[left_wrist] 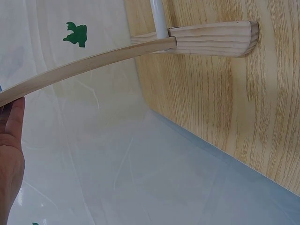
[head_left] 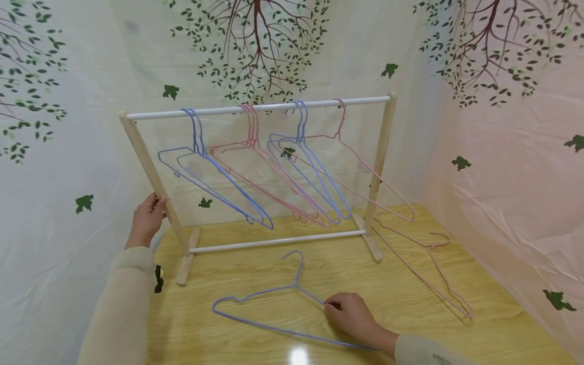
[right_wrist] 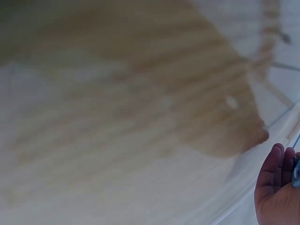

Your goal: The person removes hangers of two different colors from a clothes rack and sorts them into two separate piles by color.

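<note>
A blue wire hanger (head_left: 296, 285) lies at the table's front, its hook pointing to the rack. My right hand (head_left: 353, 314) pinches its right shoulder between thumb and fingers; in the right wrist view that hand (right_wrist: 277, 192) shows at the lower right corner. My left hand (head_left: 148, 218) holds the left wooden post (head_left: 152, 177) of the rack partway up, thumb in front. In the left wrist view, the fingers of the left hand (left_wrist: 10, 150) meet the post (left_wrist: 89, 65). From the white top rail (head_left: 219, 111) hang blue hangers (head_left: 195, 148) and pink hangers (head_left: 252, 144).
Right of the rack, a pink hanger (head_left: 429, 247) lies on the wooden table (head_left: 191, 324). One pink hanger (head_left: 338, 135) hangs near the right post (head_left: 379, 157). A white lower bar (head_left: 278, 242) joins the rack's feet. Leaf-printed sheets (head_left: 319, 61) surround the table.
</note>
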`<state>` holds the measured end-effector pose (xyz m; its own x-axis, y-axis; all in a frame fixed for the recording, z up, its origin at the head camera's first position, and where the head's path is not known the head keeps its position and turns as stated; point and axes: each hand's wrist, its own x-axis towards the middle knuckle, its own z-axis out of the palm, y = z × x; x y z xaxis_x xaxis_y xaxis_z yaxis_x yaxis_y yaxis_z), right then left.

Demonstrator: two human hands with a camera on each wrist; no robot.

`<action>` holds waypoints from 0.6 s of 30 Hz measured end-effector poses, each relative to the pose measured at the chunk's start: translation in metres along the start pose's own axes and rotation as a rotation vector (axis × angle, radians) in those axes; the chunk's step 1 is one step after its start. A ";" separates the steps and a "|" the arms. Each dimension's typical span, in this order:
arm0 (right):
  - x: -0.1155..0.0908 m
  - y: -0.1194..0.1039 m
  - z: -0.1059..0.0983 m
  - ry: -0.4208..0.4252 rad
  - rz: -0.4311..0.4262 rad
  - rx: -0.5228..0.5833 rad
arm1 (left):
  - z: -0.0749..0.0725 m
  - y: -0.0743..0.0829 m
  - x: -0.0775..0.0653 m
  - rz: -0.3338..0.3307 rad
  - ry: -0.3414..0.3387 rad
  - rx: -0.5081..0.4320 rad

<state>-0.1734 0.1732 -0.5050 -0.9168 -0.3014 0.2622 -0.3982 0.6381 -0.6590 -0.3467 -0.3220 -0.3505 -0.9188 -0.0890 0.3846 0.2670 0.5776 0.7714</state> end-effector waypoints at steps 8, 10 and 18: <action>0.015 -0.006 0.014 0.003 -0.049 -0.050 | -0.001 0.001 0.000 -0.011 -0.007 -0.009; 0.020 -0.007 0.016 0.000 -0.061 -0.049 | -0.001 0.000 0.001 -0.013 -0.006 -0.006; 0.030 -0.012 0.018 0.017 -0.100 -0.149 | -0.001 -0.001 -0.001 -0.015 -0.010 0.012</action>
<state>-0.1950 0.1432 -0.5020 -0.8725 -0.3570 0.3337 -0.4861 0.7038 -0.5180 -0.3460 -0.3235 -0.3507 -0.9256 -0.0898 0.3677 0.2494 0.5863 0.7708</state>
